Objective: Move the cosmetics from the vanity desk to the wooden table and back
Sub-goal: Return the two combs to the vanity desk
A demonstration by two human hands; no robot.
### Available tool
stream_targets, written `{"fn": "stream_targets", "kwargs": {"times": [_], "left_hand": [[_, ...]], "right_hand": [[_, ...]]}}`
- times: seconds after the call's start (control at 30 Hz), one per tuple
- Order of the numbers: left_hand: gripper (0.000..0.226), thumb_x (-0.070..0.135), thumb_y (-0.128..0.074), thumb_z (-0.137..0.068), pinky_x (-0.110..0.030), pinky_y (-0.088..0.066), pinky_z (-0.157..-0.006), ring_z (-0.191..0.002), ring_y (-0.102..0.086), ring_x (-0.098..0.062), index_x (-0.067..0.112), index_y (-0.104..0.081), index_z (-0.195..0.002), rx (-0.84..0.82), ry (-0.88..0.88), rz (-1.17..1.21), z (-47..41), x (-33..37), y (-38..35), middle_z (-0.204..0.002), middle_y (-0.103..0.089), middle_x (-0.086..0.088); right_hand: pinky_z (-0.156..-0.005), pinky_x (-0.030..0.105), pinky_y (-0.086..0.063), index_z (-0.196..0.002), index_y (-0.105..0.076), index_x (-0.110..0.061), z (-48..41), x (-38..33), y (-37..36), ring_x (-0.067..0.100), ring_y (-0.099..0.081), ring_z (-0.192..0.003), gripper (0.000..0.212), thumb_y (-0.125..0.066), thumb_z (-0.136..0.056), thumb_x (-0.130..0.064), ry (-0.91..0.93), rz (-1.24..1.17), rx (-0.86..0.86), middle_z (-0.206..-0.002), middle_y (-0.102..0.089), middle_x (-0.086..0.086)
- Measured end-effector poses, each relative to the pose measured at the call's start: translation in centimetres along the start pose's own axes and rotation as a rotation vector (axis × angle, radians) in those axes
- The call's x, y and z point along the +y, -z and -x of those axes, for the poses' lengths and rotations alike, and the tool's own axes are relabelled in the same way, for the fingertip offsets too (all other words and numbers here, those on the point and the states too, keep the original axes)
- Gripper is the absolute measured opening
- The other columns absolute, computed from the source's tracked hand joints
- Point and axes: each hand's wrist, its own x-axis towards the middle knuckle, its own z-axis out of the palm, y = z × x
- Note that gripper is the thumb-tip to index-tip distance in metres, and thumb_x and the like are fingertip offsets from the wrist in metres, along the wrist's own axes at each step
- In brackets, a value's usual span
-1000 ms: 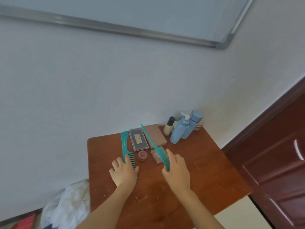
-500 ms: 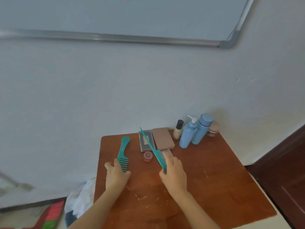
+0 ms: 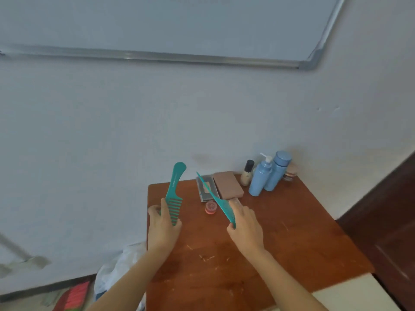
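Combs, two, teal, both held off wooden surface (image 3: 280, 232) at lower centre of frame.

Left of centre: wide-tooth comb (image 3: 174, 194), gripped at its toothed end by curled fingers of left hand (image 3: 164, 227), handle pointed up in front of pale wall.

Centre: tail comb (image 3: 215, 198), gripped at its broad end by closed fingers of right hand (image 3: 244, 225), thin tail slanted toward upper left across grey palette (image 3: 214, 182).

Laid flat near far edge of surface: grey palette, brown compact (image 3: 228, 185) just beside it on the right, small red jar (image 3: 211, 207) just in front.

Stood upright in far right corner, close together: foundation bottle (image 3: 247, 173), blue pump bottle (image 3: 260, 178), blue capped bottle (image 3: 277, 171).

Top of frame: whiteboard (image 3: 179, 25).

Right edge: dark door (image 3: 393, 209).
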Motion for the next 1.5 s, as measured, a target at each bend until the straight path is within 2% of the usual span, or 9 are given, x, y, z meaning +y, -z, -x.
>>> {"fn": "stream_targets", "kwargs": {"times": [0.17, 0.3, 0.57, 0.8, 0.93, 1.07, 1.17, 1.3, 1.5], "left_hand": [[0.073, 0.017, -0.060, -0.084, -0.037, -0.049, -0.088, -0.104, -0.054, -0.028, 0.008, -0.019, -0.143, -0.164, -0.219, 0.041, -0.1, 0.2, 0.7, -0.131, -0.028, -0.014], [0.072, 0.018, -0.058, -0.086, -0.028, -0.045, -0.092, -0.110, -0.051, -0.021, 0.006, -0.016, -0.144, -0.311, -0.435, 0.044, 1.0, -0.5, 2.3, -0.133, -0.025, -0.013], [0.073, 0.020, -0.057, -0.086, -0.028, -0.045, -0.095, -0.108, -0.052, -0.021, 0.009, -0.015, -0.144, -0.655, -0.691, -0.080, 5.1, -1.7, 4.4, -0.131, -0.025, -0.011], [0.071, 0.021, -0.056, -0.088, -0.019, -0.042, -0.089, -0.106, -0.050, -0.015, 0.011, -0.014, -0.144, -0.785, -0.865, -0.070, 10.6, -0.3, 4.8, -0.131, -0.025, -0.006], [0.065, 0.020, -0.057, -0.085, -0.025, -0.044, -0.083, -0.097, -0.054, -0.021, 0.010, -0.024, -0.140, -0.849, -0.946, -0.042, 18.2, 1.7, 4.0, -0.122, -0.031, -0.006], [0.049, 0.006, -0.060, -0.076, -0.030, -0.045, -0.078, -0.087, -0.052, -0.026, 0.004, -0.044, -0.122, -0.975, -1.057, 0.085, 29.4, 3.2, 2.8, -0.108, -0.040, -0.008], [0.051, 0.011, -0.060, -0.078, -0.025, -0.042, -0.078, -0.091, -0.052, -0.023, 0.008, -0.042, -0.126, -1.016, -1.158, 0.058, 38.3, 3.5, 2.9, -0.104, -0.040, -0.004], [0.052, 0.008, -0.061, -0.076, -0.032, -0.045, -0.079, -0.086, -0.055, -0.029, 0.003, -0.043, -0.124, -1.101, -1.198, 0.093, 48.4, 3.2, 3.8, -0.100, -0.032, -0.005], [0.044, 0.005, -0.060, -0.075, -0.032, -0.047, -0.075, -0.081, -0.055, -0.030, 0.002, -0.046, -0.116, -1.178, -1.266, 0.127, 57.9, 2.8, 3.9, -0.099, -0.031, -0.006]], "right_hand": [[-0.085, 0.021, -0.044, -0.142, -0.025, -0.026, 5.4, 0.8, 1.5, 0.013, -0.041, -0.115, 0.058, -0.051, -0.090, -0.020, -0.300, 0.043, 0.093, -0.124, -0.045, 0.000], [-0.087, 0.021, -0.043, -0.140, -0.027, -0.028, 10.5, -1.4, 1.1, 0.014, -0.040, -0.115, 0.057, -0.051, -0.089, -0.020, -0.495, 0.046, 0.137, -0.123, -0.045, -0.001], [-0.079, 0.025, -0.044, -0.139, -0.030, -0.028, 19.4, -6.0, 1.2, 0.017, -0.043, -0.111, 0.056, -0.049, -0.088, -0.018, -0.651, 0.092, 0.211, -0.120, -0.046, 0.002], [-0.082, 0.023, -0.047, -0.137, -0.032, -0.028, 25.3, -7.6, 1.6, 0.013, -0.044, -0.106, 0.049, -0.047, -0.091, -0.021, -0.798, 0.106, 0.294, -0.119, -0.046, -0.001], [-0.082, 0.023, -0.045, -0.136, -0.033, -0.026, 33.5, -7.3, 3.5, 0.015, -0.044, -0.108, 0.045, -0.044, -0.093, -0.019, -0.929, 0.138, 0.343, -0.121, -0.046, 0.002], [-0.079, 0.023, -0.043, -0.137, -0.033, -0.026, 45.7, -6.9, 6.0, 0.018, -0.044, -0.109, 0.048, -0.044, -0.092, -0.015, -1.128, 0.167, 0.418, -0.120, -0.047, 0.004], [-0.079, 0.026, -0.043, -0.136, -0.034, -0.023, 55.5, -7.5, 7.7, 0.022, -0.043, -0.112, 0.050, -0.044, -0.089, -0.012, -1.303, 0.195, 0.470, -0.121, -0.047, 0.006], [-0.083, 0.031, -0.043, -0.139, -0.034, -0.022, 66.6, -8.7, 9.0, 0.025, -0.042, -0.111, 0.057, -0.044, -0.085, -0.007, -1.474, 0.222, 0.524, -0.120, -0.048, 0.008], [-0.083, 0.032, -0.045, -0.139, -0.033, -0.022, 76.6, -9.7, 8.9, 0.024, -0.042, -0.111, 0.057, -0.046, -0.085, -0.008, -1.629, 0.191, 0.576, -0.120, -0.048, 0.007]]}}
